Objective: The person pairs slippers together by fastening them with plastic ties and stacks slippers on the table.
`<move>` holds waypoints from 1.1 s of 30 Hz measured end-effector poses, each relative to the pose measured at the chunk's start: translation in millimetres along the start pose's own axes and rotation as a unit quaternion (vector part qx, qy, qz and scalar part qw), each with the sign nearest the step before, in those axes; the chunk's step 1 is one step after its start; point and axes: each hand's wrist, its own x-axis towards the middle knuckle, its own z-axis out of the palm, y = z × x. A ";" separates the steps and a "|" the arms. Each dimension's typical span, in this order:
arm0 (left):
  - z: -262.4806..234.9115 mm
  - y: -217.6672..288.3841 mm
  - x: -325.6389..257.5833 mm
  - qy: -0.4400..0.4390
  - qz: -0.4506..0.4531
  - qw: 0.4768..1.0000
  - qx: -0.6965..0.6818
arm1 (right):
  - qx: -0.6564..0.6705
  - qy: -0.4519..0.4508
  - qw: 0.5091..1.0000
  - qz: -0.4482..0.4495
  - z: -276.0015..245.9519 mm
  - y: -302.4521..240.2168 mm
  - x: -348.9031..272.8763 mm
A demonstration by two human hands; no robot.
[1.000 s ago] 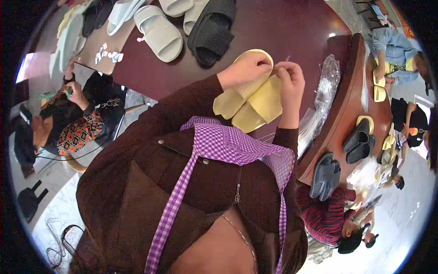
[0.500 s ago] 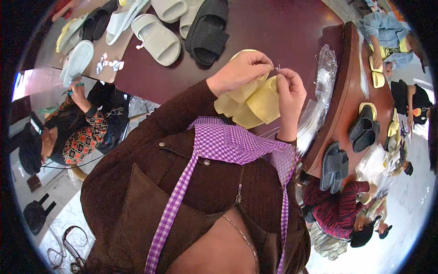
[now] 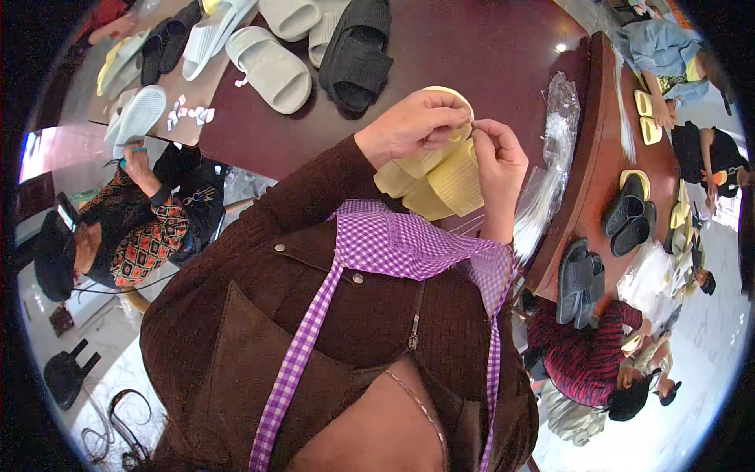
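Pinching something tiny above the yellow slippers (image 3: 440, 181), left hand (image 3: 413, 126) and right hand (image 3: 497, 161) should keep fingertips tightly closed together.

The person wears a dark brown ribbed top (image 3: 259, 315) with long sleeves (image 3: 314, 185) reaching the wrists, small round snap studs near the collar and a metal zip pull at the chest. A purple-and-white gingham cloth (image 3: 409, 244) lies over the chest toward 12 o'clock, its narrow checked straps (image 3: 303, 346) running down toward 6 o'clock on both sides. A thin chain shows at the neckline
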 end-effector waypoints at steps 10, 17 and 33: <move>-8.4 -1.0 1.4 -0.050 -0.036 0.997 -0.055 | 0.002 -0.005 1.000 0.006 3.7 -4.3 1.4; -11.2 -1.7 1.5 -0.052 -0.046 0.995 -0.069 | 0.009 0.003 1.000 0.025 9.3 -8.2 0.6; -7.9 -19.6 8.3 -0.046 -0.116 0.984 -0.125 | -0.116 -0.015 0.993 -0.018 -2.9 -12.8 -4.3</move>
